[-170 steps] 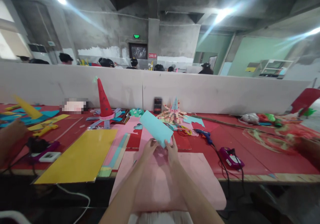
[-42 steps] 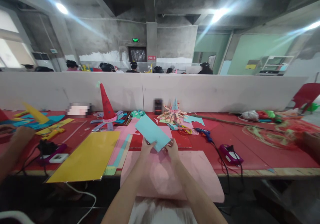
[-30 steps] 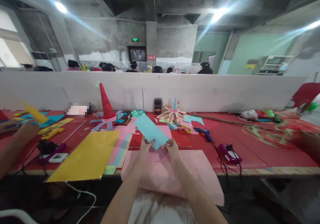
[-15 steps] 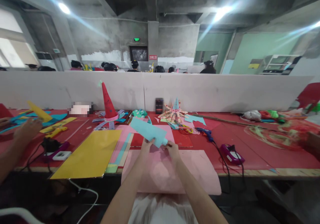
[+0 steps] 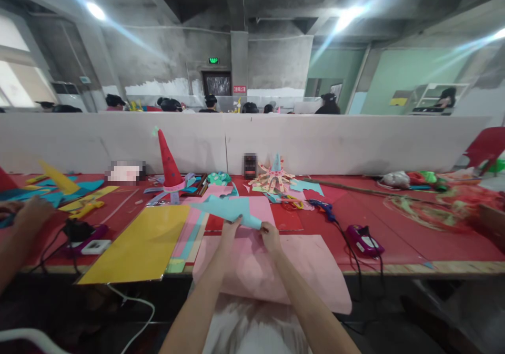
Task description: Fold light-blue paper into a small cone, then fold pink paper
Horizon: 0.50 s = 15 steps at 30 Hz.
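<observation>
A light blue paper sheet (image 5: 223, 210), partly rolled toward a narrow end on the right, is held between both hands above the table. My left hand (image 5: 231, 229) is closed on its lower edge, the thumb lying on the paper. At the narrow right end, my right hand (image 5: 270, 235) pinches the tip with its fingers. Under my hands lies a large pink sheet (image 5: 268, 275) that hangs over the table's front edge. To the left is a yellow sheet (image 5: 138, 243), beside several coloured paper strips (image 5: 193, 238).
A red paper cone hat (image 5: 169, 159) and a fringed paper piece with a blue cone (image 5: 276, 172) stand at the back. Right are a blue glue gun (image 5: 323, 209), scissors (image 5: 294, 202) and a purple power strip (image 5: 363, 242). A co-worker's hand (image 5: 33, 220) is at left.
The light blue paper has turned flatter, its left part now spread to a point, its right end narrower. The co-worker's hand at left has moved down and left, away from the yellow cone.
</observation>
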Available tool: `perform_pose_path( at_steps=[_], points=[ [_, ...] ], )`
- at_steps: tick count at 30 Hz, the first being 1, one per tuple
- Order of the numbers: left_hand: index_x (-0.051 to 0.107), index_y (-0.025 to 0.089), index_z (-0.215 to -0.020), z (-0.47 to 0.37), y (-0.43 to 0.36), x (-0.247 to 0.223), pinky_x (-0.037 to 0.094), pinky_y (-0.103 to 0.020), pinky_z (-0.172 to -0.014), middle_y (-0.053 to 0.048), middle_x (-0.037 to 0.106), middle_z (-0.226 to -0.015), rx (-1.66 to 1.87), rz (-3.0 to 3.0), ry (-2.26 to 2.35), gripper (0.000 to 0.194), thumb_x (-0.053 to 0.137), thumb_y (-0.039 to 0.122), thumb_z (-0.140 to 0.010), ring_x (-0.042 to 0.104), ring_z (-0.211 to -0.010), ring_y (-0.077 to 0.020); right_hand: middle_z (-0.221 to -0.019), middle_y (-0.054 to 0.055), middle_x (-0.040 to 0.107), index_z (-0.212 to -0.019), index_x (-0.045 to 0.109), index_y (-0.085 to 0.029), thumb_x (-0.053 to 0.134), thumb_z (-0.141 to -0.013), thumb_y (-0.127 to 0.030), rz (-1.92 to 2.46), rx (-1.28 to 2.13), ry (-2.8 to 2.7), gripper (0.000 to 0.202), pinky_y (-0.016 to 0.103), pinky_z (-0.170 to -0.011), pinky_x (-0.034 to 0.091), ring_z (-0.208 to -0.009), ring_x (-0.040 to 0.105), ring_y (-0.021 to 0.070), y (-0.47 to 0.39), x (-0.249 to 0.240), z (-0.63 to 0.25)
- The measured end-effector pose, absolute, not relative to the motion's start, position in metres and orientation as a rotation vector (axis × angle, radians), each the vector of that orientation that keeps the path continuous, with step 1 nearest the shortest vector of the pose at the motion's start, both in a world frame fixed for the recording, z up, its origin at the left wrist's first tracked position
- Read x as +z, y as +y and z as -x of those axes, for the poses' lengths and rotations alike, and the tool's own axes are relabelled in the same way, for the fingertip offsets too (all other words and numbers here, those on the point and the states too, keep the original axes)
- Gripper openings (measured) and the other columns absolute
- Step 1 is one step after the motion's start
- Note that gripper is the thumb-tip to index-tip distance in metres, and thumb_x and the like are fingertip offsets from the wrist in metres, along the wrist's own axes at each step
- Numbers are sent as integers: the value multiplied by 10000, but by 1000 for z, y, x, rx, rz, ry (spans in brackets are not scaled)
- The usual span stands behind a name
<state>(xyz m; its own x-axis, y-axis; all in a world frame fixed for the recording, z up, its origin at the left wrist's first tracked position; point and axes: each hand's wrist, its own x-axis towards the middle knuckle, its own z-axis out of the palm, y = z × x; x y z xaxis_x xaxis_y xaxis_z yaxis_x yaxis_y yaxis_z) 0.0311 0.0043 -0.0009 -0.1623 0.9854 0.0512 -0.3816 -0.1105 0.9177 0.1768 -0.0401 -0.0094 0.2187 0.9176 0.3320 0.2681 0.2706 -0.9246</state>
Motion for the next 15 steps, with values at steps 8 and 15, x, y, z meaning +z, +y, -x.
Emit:
perform_pose_path(
  at_steps=[8,15],
  points=[
    [200,201,-1330,-33,-8,13,482,-318,-830,-149,475,-1245,1755,-930,1073,927,727,142,-570,550,-1025,-219,-688,42,595,-593,575,-166,366,-583,-185,1246,671,-1369,210,248,-615,397,-648,525,156,-40,-9,-177],
    [95,190,-1362,-29,-2,8,505,-297,-779,-159,492,-1220,1780,-852,1109,1039,752,194,-557,576,-979,-212,-703,39,594,-594,578,-169,364,-586,-170,1238,637,-1391,214,253,-640,407,-662,531,153,-37,-12,-177]
  ],
)
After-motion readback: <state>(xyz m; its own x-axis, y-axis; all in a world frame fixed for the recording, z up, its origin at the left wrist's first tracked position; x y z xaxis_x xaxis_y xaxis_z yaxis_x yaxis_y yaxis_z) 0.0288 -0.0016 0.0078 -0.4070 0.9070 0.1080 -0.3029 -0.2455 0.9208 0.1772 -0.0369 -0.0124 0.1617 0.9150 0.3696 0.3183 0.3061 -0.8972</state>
